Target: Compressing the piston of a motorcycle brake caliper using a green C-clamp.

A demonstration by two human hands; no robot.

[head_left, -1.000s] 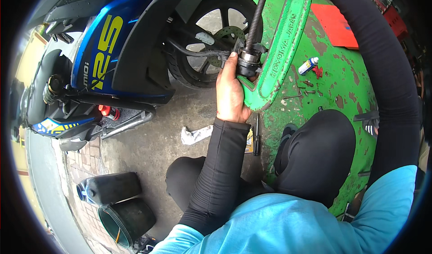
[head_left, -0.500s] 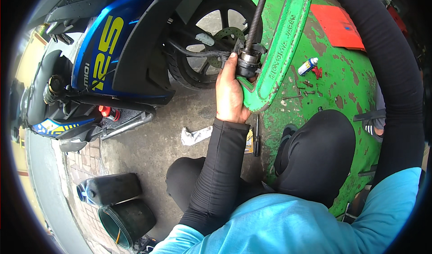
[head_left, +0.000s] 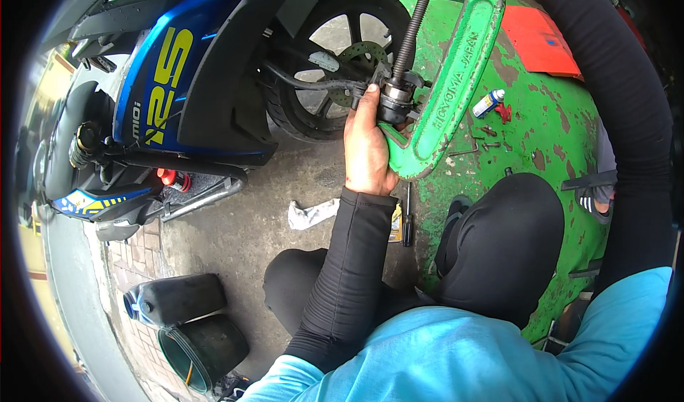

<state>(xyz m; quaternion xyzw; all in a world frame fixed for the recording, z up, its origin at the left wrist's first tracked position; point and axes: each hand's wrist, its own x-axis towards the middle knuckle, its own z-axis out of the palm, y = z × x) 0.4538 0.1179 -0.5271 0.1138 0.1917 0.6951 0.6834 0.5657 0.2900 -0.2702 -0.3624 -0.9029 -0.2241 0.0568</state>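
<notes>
Patchy floor (head_left: 545, 127), chipped green clamp (head_left: 464, 81)

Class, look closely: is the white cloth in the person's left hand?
No, the white cloth lies on the ground, while the left hand holds the green clamp.

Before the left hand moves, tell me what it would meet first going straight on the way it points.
Past the dark caliper it holds, the left hand would probably meet the brake disc first, though depth between them is unclear.
</notes>
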